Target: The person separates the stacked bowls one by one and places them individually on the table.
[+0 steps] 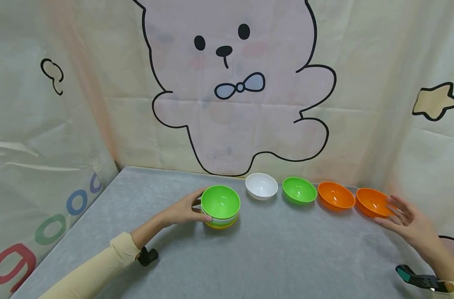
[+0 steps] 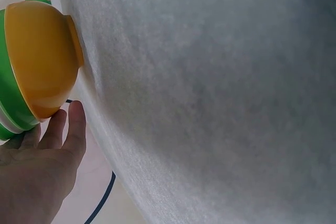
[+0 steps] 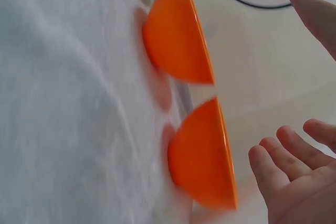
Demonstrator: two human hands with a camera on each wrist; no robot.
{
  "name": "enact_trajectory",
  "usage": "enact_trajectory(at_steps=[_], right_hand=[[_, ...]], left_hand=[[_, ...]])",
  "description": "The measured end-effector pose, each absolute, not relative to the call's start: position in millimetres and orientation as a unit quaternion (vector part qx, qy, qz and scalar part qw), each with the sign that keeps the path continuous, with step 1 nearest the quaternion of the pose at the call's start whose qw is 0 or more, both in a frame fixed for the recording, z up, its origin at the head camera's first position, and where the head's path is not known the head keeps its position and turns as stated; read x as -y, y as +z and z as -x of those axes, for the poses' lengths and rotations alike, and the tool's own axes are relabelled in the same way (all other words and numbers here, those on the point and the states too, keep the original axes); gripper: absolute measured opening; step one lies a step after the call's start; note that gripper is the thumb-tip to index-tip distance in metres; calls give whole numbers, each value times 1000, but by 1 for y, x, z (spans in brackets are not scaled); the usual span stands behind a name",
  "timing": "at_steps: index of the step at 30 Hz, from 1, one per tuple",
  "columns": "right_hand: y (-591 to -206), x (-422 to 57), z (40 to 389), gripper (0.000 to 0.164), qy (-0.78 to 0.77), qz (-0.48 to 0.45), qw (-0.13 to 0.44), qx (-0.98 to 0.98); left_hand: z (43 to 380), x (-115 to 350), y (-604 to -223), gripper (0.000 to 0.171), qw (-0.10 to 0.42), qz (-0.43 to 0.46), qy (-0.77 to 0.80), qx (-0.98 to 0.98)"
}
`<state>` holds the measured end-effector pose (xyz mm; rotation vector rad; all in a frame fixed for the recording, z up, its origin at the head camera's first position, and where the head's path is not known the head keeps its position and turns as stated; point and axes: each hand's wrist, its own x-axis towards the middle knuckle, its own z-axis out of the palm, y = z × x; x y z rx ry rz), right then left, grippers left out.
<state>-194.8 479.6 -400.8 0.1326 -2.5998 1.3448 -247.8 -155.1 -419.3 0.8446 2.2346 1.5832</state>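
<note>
A stack of bowls (image 1: pixel 221 207) stands upright on the grey table, a green one on top, white and green rims below it and a yellow bowl (image 2: pixel 42 56) at the bottom. My left hand (image 1: pixel 183 209) holds its left side, thumb at the front and fingers farther back; the left wrist view has the fingertips against the bowls. On the right, my right hand (image 1: pixel 413 222) is spread beside the rightmost orange bowl (image 1: pixel 372 202). In the right wrist view a gap shows between its fingers (image 3: pixel 262 166) and that bowl.
Left of the rightmost bowl, along the table's back edge, stand another orange bowl (image 1: pixel 336 196), a green bowl (image 1: pixel 299 191) and a white bowl (image 1: pixel 261 186). A printed cloth (image 1: pixel 227 137) with a bear hangs right behind them. Cloth also borders the table (image 1: pixel 271 257) at the left.
</note>
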Motion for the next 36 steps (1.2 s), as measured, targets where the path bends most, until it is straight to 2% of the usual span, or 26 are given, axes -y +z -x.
enact_trajectory(at_steps=[9, 17, 36], right_hand=[[-392, -447, 213, 79, 480, -144, 97, 860], [-386, -403, 229, 79, 516, -206, 71, 828], [-391, -309, 265, 80, 562, -281, 2, 778]], left_hand=[[248, 154, -416, 88, 143, -293, 548, -770], [247, 155, -416, 86, 146, -291, 553, -767], [248, 158, -416, 86, 149, -294, 550, -767]])
